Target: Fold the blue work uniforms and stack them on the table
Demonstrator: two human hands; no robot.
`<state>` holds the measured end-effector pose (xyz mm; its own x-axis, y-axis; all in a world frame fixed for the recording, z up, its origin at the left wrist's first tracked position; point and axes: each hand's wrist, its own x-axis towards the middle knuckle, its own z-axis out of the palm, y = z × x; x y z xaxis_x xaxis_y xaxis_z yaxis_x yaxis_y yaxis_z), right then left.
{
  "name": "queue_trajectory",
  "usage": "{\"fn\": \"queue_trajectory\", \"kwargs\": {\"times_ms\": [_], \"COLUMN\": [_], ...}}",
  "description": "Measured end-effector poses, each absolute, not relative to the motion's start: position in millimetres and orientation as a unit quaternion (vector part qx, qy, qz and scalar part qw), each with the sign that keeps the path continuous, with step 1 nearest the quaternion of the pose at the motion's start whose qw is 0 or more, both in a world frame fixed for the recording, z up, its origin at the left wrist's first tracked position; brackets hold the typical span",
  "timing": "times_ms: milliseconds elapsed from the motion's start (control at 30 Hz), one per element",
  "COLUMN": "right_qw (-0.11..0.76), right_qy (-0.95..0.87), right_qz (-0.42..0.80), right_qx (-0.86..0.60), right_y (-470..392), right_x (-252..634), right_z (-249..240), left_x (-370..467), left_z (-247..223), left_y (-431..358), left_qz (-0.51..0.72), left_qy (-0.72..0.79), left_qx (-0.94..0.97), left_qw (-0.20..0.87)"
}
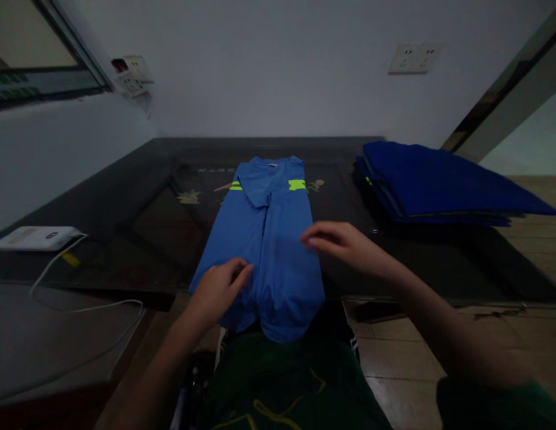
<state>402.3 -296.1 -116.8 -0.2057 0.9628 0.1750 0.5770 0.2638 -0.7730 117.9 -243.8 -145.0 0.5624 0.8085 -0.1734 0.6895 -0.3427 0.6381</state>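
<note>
A blue shirt (284, 251) with fluorescent yellow bands lies lengthwise on the dark table, its collar toward the wall. Its sides are folded inward and meet along the middle, and one sleeve lies across the upper left part. The lower end hangs over the table's near edge toward my lap. My left hand (221, 286) is over the lower left part of the shirt, fingers loosely bent and thumb apart. Above the shirt's right edge is my right hand (334, 237), fingers half curled with a gap to the thumb. Neither hand visibly holds any cloth.
A stack of folded darker blue cloth (439, 179) lies at the table's right, overhanging its edge. On the left, a white power bank (38, 237) has a white cable (98, 309) trailing off the dark table (138, 251). A wall with sockets (414, 58) stands behind.
</note>
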Motion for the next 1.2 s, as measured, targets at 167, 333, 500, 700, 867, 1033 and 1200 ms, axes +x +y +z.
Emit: {"fn": "queue_trajectory", "kwargs": {"times_ms": [167, 333, 500, 700, 867, 1033, 1200], "right_qw": [0.304, 0.442, 0.508, 0.517, 0.492, 0.479, 0.489], "right_qy": [-0.528, -0.439, -0.393, -0.404, -0.441, -0.436, -0.403], "right_qz": [0.444, 0.375, 0.419, 0.402, 0.393, 0.377, 0.325], "right_qx": [-0.657, -0.686, -0.641, -0.638, -0.640, -0.662, -0.702], "right_y": [-419.3, -415.7, -391.5, -404.0, -410.4, -409.6, -412.2], "right_x": [382.5, 337.2, 320.8, 327.7, 329.1, 330.4, 329.3], "right_z": [-177.7, -274.9, -279.5, -269.4, -273.0, -281.1, -289.8], "left_x": [143.2, 158.7, 169.2, 170.3, 171.0, 171.5, 173.4], "left_z": [-156.0, -157.0, -162.1, -175.2, -177.9, -177.7, -177.7], "left_y": [-247.0, -247.9, -239.2, -238.6, -239.3, -240.6, -240.8], "left_qz": [0.047, 0.028, 0.070, 0.164, 0.119, 0.139, 0.194], "left_qy": [0.506, 0.534, 0.485, 0.473, 0.497, 0.471, 0.450], "left_qx": [0.837, 0.835, 0.858, 0.843, 0.851, 0.864, 0.863], "left_qw": [0.203, 0.130, 0.155, 0.198, 0.120, 0.109, 0.125]}}
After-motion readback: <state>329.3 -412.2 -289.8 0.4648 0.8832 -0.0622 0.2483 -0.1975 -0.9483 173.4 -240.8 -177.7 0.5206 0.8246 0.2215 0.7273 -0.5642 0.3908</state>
